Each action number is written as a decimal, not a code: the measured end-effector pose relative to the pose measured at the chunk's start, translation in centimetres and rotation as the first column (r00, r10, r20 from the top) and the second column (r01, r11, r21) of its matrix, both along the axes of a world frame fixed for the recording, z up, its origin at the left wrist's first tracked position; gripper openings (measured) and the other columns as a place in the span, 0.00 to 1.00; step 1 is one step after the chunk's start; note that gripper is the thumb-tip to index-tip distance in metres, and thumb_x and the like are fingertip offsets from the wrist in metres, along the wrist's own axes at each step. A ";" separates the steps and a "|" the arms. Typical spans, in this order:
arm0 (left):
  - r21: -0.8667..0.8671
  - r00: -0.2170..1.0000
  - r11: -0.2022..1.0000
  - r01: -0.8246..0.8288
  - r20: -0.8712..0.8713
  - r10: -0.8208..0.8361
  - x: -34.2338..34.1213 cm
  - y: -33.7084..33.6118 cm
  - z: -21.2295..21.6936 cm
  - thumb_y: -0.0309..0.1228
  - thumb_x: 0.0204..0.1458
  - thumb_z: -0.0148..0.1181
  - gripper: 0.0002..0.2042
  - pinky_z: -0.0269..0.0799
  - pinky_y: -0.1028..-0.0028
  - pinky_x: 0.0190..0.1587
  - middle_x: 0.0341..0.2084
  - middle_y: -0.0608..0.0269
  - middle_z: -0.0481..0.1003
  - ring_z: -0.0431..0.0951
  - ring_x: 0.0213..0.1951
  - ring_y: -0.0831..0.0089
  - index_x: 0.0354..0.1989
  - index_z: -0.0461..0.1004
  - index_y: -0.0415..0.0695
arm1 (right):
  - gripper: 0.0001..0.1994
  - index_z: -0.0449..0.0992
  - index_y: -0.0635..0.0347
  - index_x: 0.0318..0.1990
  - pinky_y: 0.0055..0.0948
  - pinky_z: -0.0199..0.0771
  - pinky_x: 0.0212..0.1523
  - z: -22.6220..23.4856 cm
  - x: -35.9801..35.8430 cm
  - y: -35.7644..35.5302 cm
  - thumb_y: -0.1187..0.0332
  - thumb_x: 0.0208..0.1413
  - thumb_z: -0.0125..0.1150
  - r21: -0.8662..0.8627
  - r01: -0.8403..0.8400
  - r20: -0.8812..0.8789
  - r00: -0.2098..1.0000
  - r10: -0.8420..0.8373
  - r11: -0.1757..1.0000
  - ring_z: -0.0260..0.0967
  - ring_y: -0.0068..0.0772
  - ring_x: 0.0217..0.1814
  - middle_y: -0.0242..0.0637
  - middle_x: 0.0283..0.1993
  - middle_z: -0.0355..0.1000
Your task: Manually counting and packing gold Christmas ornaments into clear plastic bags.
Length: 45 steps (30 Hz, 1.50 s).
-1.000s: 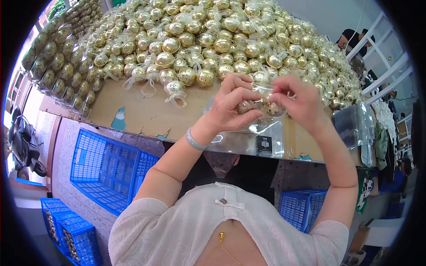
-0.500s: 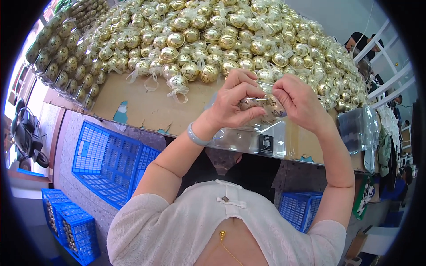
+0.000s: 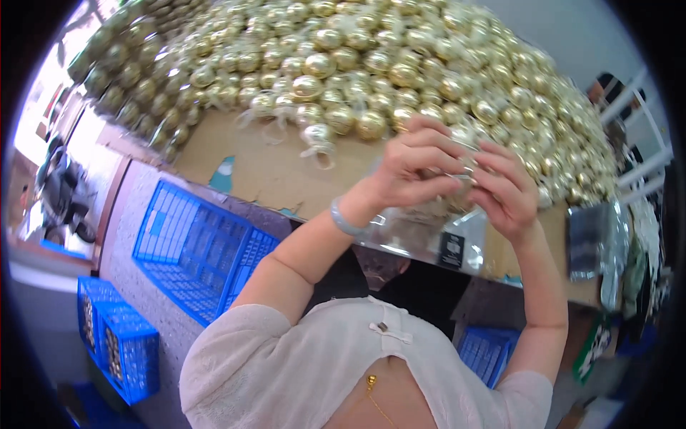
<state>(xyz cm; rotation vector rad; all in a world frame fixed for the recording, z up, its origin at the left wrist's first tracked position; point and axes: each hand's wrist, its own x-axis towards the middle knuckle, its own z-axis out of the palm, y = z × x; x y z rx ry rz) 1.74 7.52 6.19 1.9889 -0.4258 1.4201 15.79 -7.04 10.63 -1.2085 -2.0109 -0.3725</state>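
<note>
My left hand, with a pale grey bangle at the wrist, is raised over the table's front edge, its fingers curled and pinching. Facing it, my right hand has bent fingers, the tips close to my left fingertips. Something small and shiny is between them, too blurred and covered to name. Under the hands lies clear plastic packaging with a black label. Beyond them is a large heap of gold ball ornaments with sheer pale ribbons. One ornament lies at the heap's near edge, its ribbon loop toward me.
Brown cardboard covers the table, torn in places. Clear plastic sleeves are stacked at the right. A blue crate stands on the floor at left, smaller blue crates beyond it, another blue crate under the table.
The view has shifted and blurred. My right hand has loosened from a tight pinch, its fingers now more spread. Ornaments visible between my hands before are now mostly hidden.
</note>
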 end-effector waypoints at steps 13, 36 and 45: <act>-0.205 0.963 0.941 -0.269 -0.042 0.266 -1.2 -2.0 -2.2 0.31 0.39 0.67 0.30 0.62 0.70 0.46 0.49 0.60 0.64 0.65 0.46 0.67 0.53 0.62 0.46 | 0.05 0.73 0.67 0.36 0.42 0.66 0.53 -2.9 1.2 0.0 0.76 0.51 0.56 0.110 0.079 -0.268 0.962 -0.047 0.991 0.67 0.50 0.51 0.45 0.43 0.72; 0.182 -0.068 0.321 -0.930 -0.939 0.336 -31.5 20.6 -2.1 0.38 0.47 0.57 0.27 0.69 0.70 0.47 0.49 0.54 0.69 0.72 0.46 0.64 0.57 0.62 0.46 | 0.06 0.75 0.64 0.37 0.28 0.61 0.54 -0.3 -8.9 6.7 0.78 0.52 0.56 -0.187 -0.094 -0.622 0.782 -0.044 0.978 0.62 0.33 0.55 0.40 0.50 0.68; 0.626 -0.400 0.260 -0.735 -0.710 0.579 -28.9 18.5 -4.1 0.50 0.42 0.55 0.34 0.39 0.33 0.56 0.65 0.68 0.47 0.44 0.64 0.47 0.62 0.53 0.67 | 0.05 0.74 0.66 0.36 0.27 0.62 0.53 -1.6 -8.6 5.8 0.79 0.52 0.55 -0.250 -0.162 -0.691 0.720 -0.058 0.955 0.64 0.32 0.52 0.40 0.47 0.69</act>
